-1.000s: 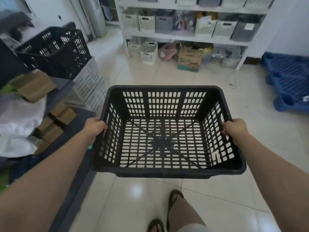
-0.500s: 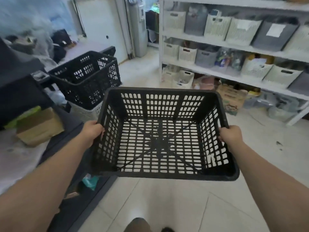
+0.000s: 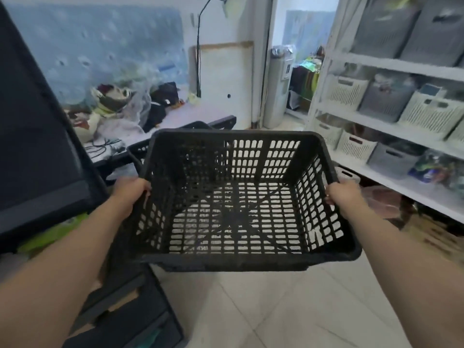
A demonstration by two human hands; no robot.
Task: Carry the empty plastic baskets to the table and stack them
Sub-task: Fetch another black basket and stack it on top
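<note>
I hold an empty black plastic basket (image 3: 236, 257) level in front of me, above the tiled floor. My left hand (image 3: 130, 194) grips its left rim and my right hand (image 3: 344, 197) grips its right rim. Behind the basket's far left corner the rim of another black basket (image 3: 136, 148) shows, mostly hidden. Beyond it stands a table (image 3: 190, 113) with a pale top, partly covered with clothes and bags.
White shelves (image 3: 391, 131) with white and grey bins run along the right. A dark cabinet or cart (image 3: 37, 151) stands close on my left, with dark drawers (image 3: 130, 315) below. A water dispenser (image 3: 278, 86) stands by the doorway ahead.
My view has swung left and upward while I carry the basket; the table and wall now appear ahead, and the shelves have slid to the right. Both hands keep the same grip.
</note>
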